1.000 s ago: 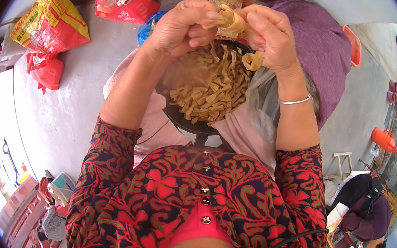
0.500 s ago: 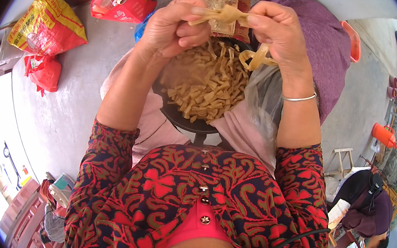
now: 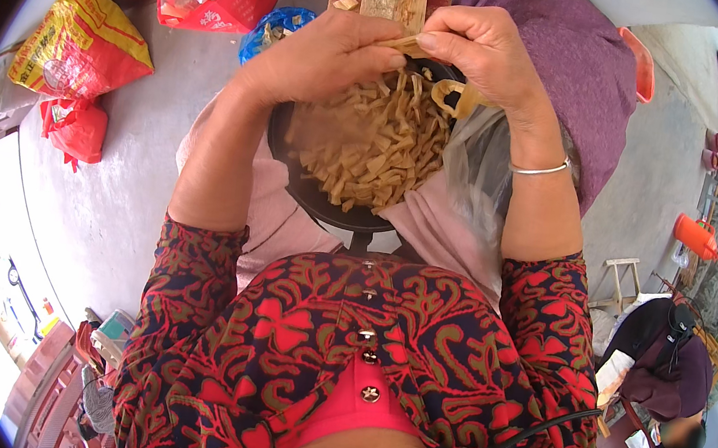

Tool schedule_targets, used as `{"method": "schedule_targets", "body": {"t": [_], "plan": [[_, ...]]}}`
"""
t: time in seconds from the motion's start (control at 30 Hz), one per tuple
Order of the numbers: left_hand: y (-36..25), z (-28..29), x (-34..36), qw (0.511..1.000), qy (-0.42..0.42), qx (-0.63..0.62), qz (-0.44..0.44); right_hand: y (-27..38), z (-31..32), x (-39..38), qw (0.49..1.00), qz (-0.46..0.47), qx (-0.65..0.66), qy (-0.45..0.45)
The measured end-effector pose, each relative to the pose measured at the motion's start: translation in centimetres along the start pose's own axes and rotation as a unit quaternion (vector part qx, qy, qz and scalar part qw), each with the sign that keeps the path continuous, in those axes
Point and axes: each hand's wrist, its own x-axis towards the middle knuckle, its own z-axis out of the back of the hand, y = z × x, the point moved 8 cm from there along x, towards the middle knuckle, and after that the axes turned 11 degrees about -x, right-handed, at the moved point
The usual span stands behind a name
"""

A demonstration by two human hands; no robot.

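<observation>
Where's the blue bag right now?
Head view, upper left of centre: the blue bag sits between the red shopping bag and the left hand.

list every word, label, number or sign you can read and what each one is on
I'm locating the print, not copying it out.
Yellow-and-red bag, left: printed characters on its yellow part.
Red carrier bag, upper left: pale marks, too small to make out.
Tan strip, in the hands: none visible.
Anything smaller is unreadable.
</observation>
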Motion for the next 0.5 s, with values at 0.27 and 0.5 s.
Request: {"method": "schedule_targets", "body": {"t": [0.27, 0.5], "plan": [[2.8, 2.2, 0.1, 0.995, -0.061, 0.048, 0.059, -2.2, 1.1, 0.3, 0.991, -0.030, -0.098, -0.088], [4.7, 4.7, 1.3, 0.948, -0.235, 0.207, 0.050, -5.6, 0.8, 2.4, 0.973, -0.083, -0.123, -0.176]]}}
